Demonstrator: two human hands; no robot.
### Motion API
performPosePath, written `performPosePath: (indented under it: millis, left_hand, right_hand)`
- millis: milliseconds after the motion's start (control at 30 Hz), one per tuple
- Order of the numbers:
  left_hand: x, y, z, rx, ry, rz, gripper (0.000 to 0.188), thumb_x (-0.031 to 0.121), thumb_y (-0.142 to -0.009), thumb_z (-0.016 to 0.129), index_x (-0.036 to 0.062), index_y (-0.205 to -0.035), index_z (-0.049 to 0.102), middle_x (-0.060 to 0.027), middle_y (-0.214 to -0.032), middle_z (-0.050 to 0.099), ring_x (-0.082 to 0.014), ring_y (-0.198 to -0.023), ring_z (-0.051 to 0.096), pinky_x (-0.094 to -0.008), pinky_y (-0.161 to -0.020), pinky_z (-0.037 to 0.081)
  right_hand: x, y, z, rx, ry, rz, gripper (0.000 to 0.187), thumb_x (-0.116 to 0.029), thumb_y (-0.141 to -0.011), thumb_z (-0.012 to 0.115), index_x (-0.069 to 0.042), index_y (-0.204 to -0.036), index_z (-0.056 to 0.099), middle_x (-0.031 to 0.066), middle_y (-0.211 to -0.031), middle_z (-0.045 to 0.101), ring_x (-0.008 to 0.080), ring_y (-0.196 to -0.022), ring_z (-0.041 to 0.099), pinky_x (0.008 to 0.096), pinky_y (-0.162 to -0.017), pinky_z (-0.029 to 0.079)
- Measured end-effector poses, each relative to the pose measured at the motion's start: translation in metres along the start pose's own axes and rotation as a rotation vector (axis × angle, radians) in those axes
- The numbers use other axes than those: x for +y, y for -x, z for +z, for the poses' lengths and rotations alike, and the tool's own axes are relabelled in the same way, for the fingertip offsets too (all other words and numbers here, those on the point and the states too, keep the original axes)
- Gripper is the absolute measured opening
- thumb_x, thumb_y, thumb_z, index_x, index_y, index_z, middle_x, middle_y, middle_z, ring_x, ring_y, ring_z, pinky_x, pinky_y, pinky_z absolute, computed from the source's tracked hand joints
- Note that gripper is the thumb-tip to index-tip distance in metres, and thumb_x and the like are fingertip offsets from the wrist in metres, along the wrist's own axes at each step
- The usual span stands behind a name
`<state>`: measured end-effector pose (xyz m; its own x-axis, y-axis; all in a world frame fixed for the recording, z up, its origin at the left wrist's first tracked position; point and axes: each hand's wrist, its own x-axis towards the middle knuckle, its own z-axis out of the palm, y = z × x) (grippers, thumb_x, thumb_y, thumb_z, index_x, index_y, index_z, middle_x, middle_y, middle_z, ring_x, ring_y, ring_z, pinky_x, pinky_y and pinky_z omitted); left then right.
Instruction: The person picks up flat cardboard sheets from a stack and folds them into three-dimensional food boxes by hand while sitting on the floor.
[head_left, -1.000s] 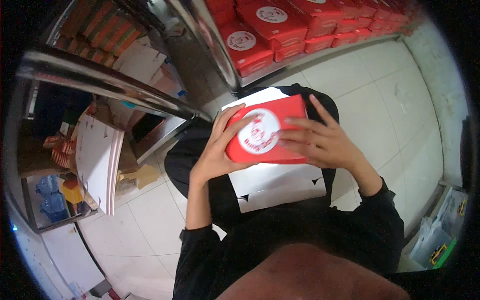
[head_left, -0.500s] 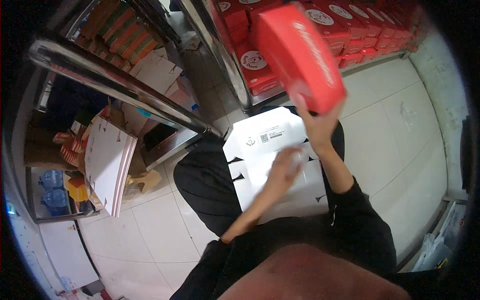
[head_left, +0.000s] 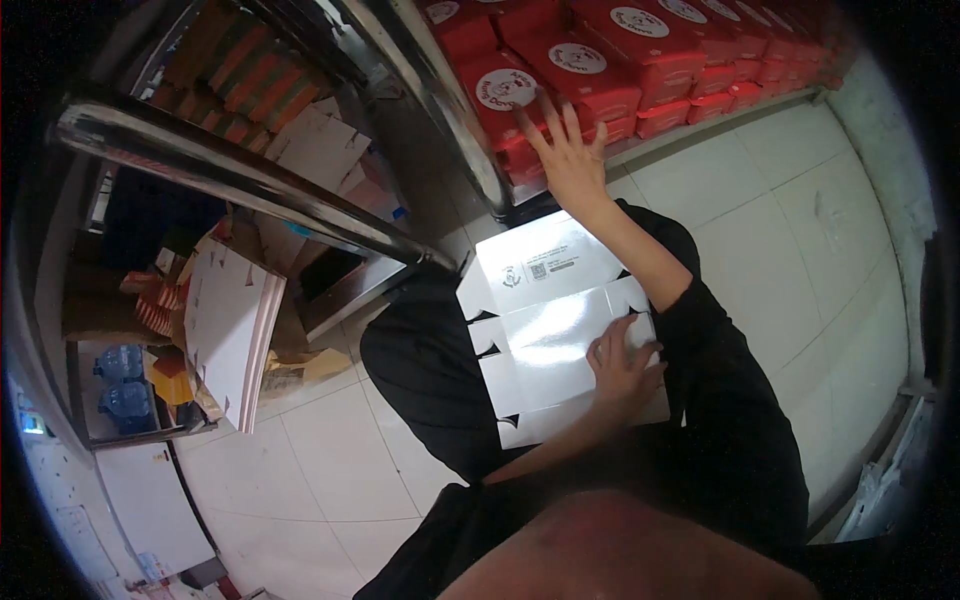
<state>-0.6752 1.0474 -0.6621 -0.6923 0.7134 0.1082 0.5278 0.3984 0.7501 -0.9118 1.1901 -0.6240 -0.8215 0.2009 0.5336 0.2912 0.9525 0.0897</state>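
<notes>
A flat white box blank [head_left: 548, 335], with slots, flaps and small dark printing, lies across my lap. My left hand [head_left: 625, 370] rests on its right part with the fingers bent and apart, near the right edge. Farther off, my right hand [head_left: 568, 155] is stretched out and open, its spread fingertips touching or just over a red carton [head_left: 500, 125] with a round white label. That carton stands at the near left end of stacked red cartons [head_left: 640, 65]. No item shows in either hand.
A shiny metal rail [head_left: 250, 185] crosses on the left, and a metal post [head_left: 430, 95] rises beside the red stacks. More white blanks [head_left: 225, 330] lean at the left shelf, near blue-tinted bottles [head_left: 122, 385]. Pale tiles [head_left: 300, 460] cover the floor.
The red carton that was in my right hand has been let go among the stacks, and that hand is now spread there. My left hand has moved right and down on the blank.
</notes>
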Motion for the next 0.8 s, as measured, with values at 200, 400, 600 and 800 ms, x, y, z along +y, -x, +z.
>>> performPosePath:
  millis: [200,400,600,800]
  left_hand:
    - [-0.004,-0.006,-0.008,0.200,0.442,-0.099,0.048,0.005,-0.069,0.069,0.0101,-0.114,0.057,-0.0195,-0.133,0.040,-0.0403,-0.127,0.036,-0.0489,-0.103,0.029]
    - [-0.055,0.027,-0.025,0.031,0.629,-0.448,0.050,0.005,-0.092,0.060,0.0015,-0.137,0.040,-0.0108,-0.102,0.068,-0.0194,-0.083,0.067,-0.0294,-0.070,0.055]
    - [-0.030,0.007,-0.092,-0.032,1.449,-0.680,0.029,0.007,-0.097,0.056,0.0027,-0.126,0.056,-0.0062,-0.109,0.068,-0.0129,-0.096,0.066,-0.0297,-0.084,0.057]
    - [0.006,-0.009,-0.080,0.075,1.475,-0.464,0.036,0.010,-0.098,0.056,0.0061,-0.132,0.043,-0.0089,-0.124,0.057,-0.0135,-0.101,0.062,-0.0301,-0.086,0.057]
  right_hand:
    - [0.006,0.014,-0.048,-0.017,-0.098,0.021,0.089,-0.010,-0.077,0.063,-0.033,-0.153,0.023,0.0087,-0.160,0.016,0.0310,-0.143,0.024,0.0673,-0.093,0.033]
    - [0.065,0.137,-0.123,-0.409,-1.068,0.147,0.057,-0.006,-0.084,0.056,-0.012,-0.140,0.047,0.0144,-0.127,0.053,0.0285,-0.115,0.051,0.0433,-0.096,0.040]
    - [0.054,0.263,-0.165,-0.530,-1.573,0.272,0.077,-0.048,-0.089,0.056,-0.003,-0.147,0.033,0.0203,-0.151,0.033,0.0338,-0.140,0.033,0.0459,-0.114,0.026]
    - [0.032,0.263,-0.168,-0.149,-0.896,0.063,0.049,-0.010,-0.100,0.040,0.003,-0.147,0.033,0.0270,-0.151,0.032,0.0400,-0.139,0.036,0.0463,-0.113,0.031]
